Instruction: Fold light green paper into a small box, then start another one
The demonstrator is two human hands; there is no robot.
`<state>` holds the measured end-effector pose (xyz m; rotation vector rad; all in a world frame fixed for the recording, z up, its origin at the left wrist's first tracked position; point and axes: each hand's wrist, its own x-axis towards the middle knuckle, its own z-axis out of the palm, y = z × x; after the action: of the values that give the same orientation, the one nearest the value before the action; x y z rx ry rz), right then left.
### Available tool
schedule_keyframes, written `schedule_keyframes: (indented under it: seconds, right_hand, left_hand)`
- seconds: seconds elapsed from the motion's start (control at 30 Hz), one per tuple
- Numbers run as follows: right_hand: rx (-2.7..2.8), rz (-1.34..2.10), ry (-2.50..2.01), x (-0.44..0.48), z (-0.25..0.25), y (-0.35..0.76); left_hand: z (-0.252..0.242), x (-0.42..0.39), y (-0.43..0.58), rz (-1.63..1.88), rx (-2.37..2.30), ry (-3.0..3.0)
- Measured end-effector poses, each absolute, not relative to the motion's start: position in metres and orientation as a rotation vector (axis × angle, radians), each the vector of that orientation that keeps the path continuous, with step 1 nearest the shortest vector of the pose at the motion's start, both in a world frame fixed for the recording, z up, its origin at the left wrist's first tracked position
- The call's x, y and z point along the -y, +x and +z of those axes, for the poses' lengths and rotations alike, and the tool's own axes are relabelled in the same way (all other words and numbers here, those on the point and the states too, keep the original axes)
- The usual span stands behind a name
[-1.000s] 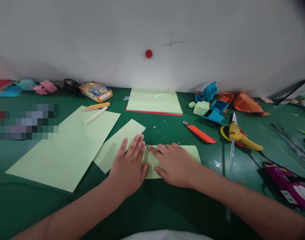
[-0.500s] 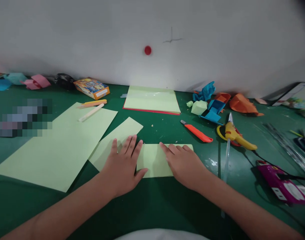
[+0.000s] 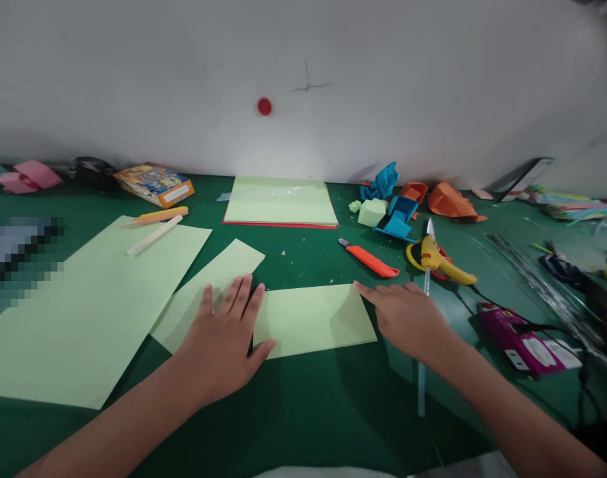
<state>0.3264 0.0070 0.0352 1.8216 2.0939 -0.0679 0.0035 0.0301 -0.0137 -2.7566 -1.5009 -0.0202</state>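
Note:
A folded light green paper (image 3: 313,320) lies flat on the green mat (image 3: 308,411) in front of me. My left hand (image 3: 222,338) rests open and flat at its left edge, fingers spread, partly over a narrower green strip (image 3: 203,292). My right hand (image 3: 407,315) lies just off the folded paper's right end, fingers stretched out toward its top right corner, holding nothing.
A large green sheet (image 3: 84,312) lies left with two sticks (image 3: 154,226) on it. A paper stack (image 3: 280,201) sits by the wall. An orange utility knife (image 3: 370,259), yellow glue gun (image 3: 440,260), clear glue stick (image 3: 422,358), purple device (image 3: 519,335) and paper scraps (image 3: 397,202) lie to the right.
My right hand has slid rightward along the folded paper from its middle to beyond its right end. My left hand stayed at the left edge. The view shifted right.

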Motion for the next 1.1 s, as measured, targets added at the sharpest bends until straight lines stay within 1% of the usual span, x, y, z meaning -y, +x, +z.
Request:
schedule_keyframes:
  seconds: [0.2,0.47,0.77,1.1]
  right_hand:
    - [-2.150,-0.107,1.801,-0.022,0.045,0.324]
    - [-2.164,-0.065,1.769,-0.045,0.053,0.306]
    - [-2.210,-0.137,1.883,-0.039,0.042,0.319]
    - [-2.261,-0.162,1.882,-0.041,0.040,0.325]
  left_hand:
    - [-0.017,-0.032,-0.001,-0.164,1.312,-2.708]
    - [-0.008,-0.039,-0.004,-0.228,1.264,-2.854]
    - [-0.001,-0.044,-0.015,-0.116,1.216,-3.061]
    - [0.004,-0.048,-0.021,-0.030,1.209,-3.115]
